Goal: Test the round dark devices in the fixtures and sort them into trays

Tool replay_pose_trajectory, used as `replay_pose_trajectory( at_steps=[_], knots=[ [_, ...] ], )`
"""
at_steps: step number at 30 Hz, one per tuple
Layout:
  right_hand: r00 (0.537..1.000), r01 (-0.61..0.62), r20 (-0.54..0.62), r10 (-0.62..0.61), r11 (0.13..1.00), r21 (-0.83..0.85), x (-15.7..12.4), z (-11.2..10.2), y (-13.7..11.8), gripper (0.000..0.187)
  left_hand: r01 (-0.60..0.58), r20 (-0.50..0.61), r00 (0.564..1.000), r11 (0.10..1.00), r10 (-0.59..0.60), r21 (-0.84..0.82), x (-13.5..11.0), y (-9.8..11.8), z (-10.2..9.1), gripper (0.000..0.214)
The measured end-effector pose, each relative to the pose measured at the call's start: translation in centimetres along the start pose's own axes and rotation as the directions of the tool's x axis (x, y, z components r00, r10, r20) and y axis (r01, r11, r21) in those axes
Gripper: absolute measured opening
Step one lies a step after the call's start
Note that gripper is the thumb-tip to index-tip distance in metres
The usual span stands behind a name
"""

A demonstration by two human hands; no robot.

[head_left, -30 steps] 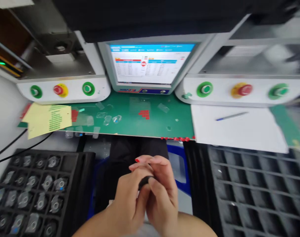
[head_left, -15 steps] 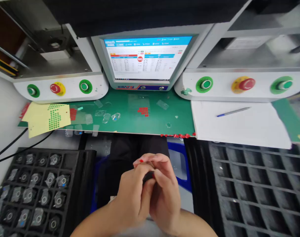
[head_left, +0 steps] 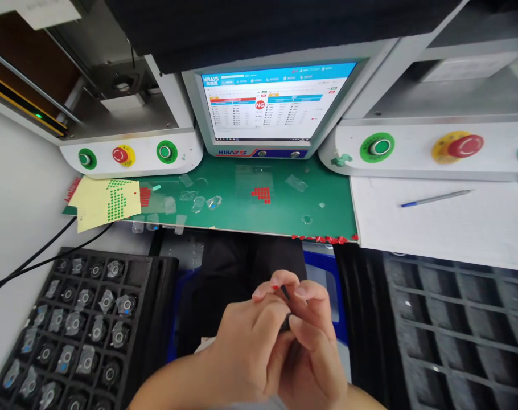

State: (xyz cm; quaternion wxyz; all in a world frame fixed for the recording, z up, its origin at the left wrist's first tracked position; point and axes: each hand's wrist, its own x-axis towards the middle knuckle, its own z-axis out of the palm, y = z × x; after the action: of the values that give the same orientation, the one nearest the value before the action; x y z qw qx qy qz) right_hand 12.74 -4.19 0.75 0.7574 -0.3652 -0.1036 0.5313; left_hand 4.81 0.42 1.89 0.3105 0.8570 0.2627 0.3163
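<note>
- Head view, looking down: your two hands meet low, right of the middle, above your dark-clothed lap, well apart from the table edge.
- Between them is a small dark part (head_left: 286, 323), mostly hidden by your fingers; its full shape cannot be told.
- Your left hand (head_left: 248, 341) has its fingers bent inward around the part, with hardly any gap. A small red piece (head_left: 275, 287) shows at one fingertip.
- Your right hand (head_left: 316, 347) is cupped opposite, thumb pressed against the part's visible edge, fingers curled over the far side.
- To your left, a black tray (head_left: 150, 302) holds rows of round dark pieces (head_left: 87, 360), many covered with clear film.
- To your right, a second black tray (head_left: 460, 304) shows a grid of compartments.
- Ahead, a green table (head_left: 280, 219) carries red squares (head_left: 262, 195), scattered clear film scraps (head_left: 214, 203) and, at its left end, a yellow sheet (head_left: 92, 199) with green dots.
- At its right end, a pen (head_left: 436, 198) lies on white paper (head_left: 447, 233).
- Beyond, a screen (head_left: 263, 128) reads "NG" in a red circle, between panels with green buttons (head_left: 165, 151) and red buttons (head_left: 470, 146).
</note>
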Motion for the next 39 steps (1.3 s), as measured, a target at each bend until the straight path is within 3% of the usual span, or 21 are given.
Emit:
replay_pose_trajectory(
  at_steps=[4, 7, 9, 10, 11, 13, 15, 17, 19, 25, 28, 32, 37, 39],
  knots=[
    [0.999, -0.041, 0.024, 0.039, 0.998, 0.048, -0.9, 0.1, -0.6, 0.018, -0.043, 0.065, 0.997, 0.998, 0.046, -0.045, -0.4, 0.1, -0.2, 0.026],
    [0.995, -0.083, -0.050, 0.083, 0.997, 0.000, -1.3, 0.7, -1.3, 0.015, -0.054, 0.094, 0.993, 0.991, 0.066, -0.119, -0.3, 0.0, -0.4, 0.025],
    [0.993, -0.070, -0.099, 0.063, 0.995, -0.071, -1.1, 0.9, -1.7, 0.013, 0.028, 0.072, 0.997, 0.960, -0.008, -0.277, -0.3, -0.2, -0.3, 0.022],
    [0.992, -0.066, -0.116, 0.053, 0.992, -0.107, -0.9, 0.8, -1.7, 0.016, 0.122, 0.079, 0.992, 0.900, -0.098, -0.419, -0.2, -0.4, -0.2, 0.021],
    [0.992, -0.064, -0.118, 0.048, 0.988, -0.137, -0.6, 0.7, -1.8, 0.019, 0.223, 0.104, 0.974, 0.780, -0.201, -0.585, -0.2, -0.5, 0.0, 0.022],
    [0.995, -0.050, -0.089, 0.036, 0.985, -0.168, 0.1, 0.1, -1.7, 0.019, 0.352, 0.216, 0.911, 0.387, -0.352, -0.852, -0.2, -0.6, 0.5, 0.026],
    [0.999, -0.014, -0.040, 0.008, 0.988, -0.153, 0.7, -0.6, -1.7, 0.016, 0.347, 0.312, 0.865, 0.020, -0.393, -0.938, -0.2, -0.8, 0.9, 0.028],
    [1.000, 0.010, 0.005, -0.009, 0.991, -0.131, 1.0, -1.1, -1.7, 0.015, 0.315, 0.351, 0.849, -0.154, -0.396, -0.936, -0.3, -0.9, 1.2, 0.029],
    [0.999, 0.026, 0.041, -0.020, 0.990, -0.137, 1.1, -1.3, -1.8, 0.017, 0.308, 0.372, 0.834, -0.216, -0.409, -0.927, -0.3, -1.0, 1.3, 0.034],
    [0.995, 0.083, 0.062, -0.075, 0.988, -0.133, 1.2, -0.9, -1.7, 0.016, 0.303, 0.425, 0.814, -0.335, -0.396, -0.892, 0.2, -1.0, 1.1, 0.041],
    [0.993, 0.098, 0.082, -0.088, 0.989, -0.115, 1.3, -1.0, -1.6, 0.017, 0.280, 0.391, 0.818, -0.302, -0.422, -0.911, 0.5, -1.2, 1.2, 0.040],
    [0.992, 0.098, 0.094, -0.087, 0.987, -0.130, 1.4, -1.6, -1.6, 0.018, 0.293, 0.384, 0.782, -0.254, -0.492, -0.922, 0.4, -1.4, 1.5, 0.035],
    [0.988, 0.152, 0.024, -0.150, 0.964, -0.220, 2.2, -2.3, -1.3, 0.017, 0.423, 0.405, 0.684, -0.122, -0.606, -0.898, 0.3, -2.0, 1.0, 0.041],
    [0.981, 0.173, -0.034, -0.189, 0.947, -0.271, 2.9, -2.4, -1.1, 0.016, 0.543, 0.364, 0.643, 0.067, -0.674, -0.837, 1.0, -3.4, 0.7, 0.046]
  ],
)
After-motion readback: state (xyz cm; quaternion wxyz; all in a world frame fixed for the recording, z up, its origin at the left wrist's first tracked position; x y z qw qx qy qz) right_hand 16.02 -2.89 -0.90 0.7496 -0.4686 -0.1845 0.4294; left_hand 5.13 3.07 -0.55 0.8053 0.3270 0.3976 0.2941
